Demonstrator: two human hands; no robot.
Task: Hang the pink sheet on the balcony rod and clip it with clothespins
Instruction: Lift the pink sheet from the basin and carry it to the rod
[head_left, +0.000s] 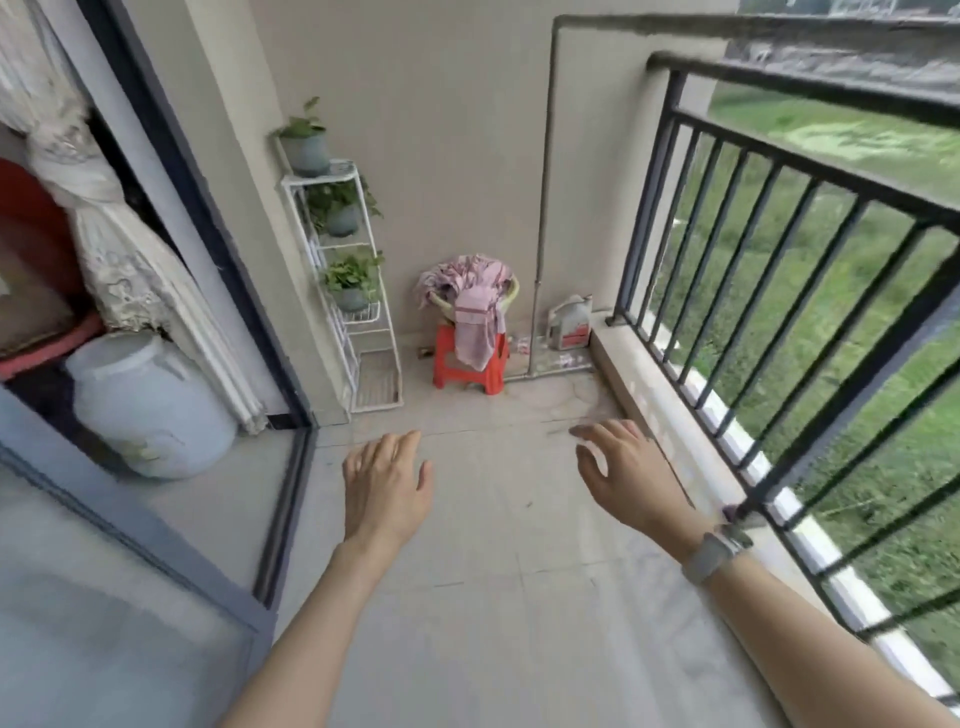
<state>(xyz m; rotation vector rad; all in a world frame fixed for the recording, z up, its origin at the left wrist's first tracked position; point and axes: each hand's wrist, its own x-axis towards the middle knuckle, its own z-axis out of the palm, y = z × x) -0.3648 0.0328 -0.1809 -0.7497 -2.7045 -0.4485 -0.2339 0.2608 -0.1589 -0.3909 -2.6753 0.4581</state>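
The pink sheet (475, 306) lies bundled in a yellow-green basin (511, 293) on a red plastic stool (467, 364) against the far balcony wall, one end hanging down over the stool. My left hand (387, 486) and my right hand (628, 470) reach forward over the floor, both empty with relaxed fingers, well short of the stool. A watch sits on my right wrist. No rod or clothespins show in this view.
A black metal railing (779, 218) runs along the right side above a low ledge. A white plant stand (358, 291) with potted plants stands left of the stool. A white jug (571, 325) sits in the corner. A sliding glass door and a large pale container (150, 405) are at left.
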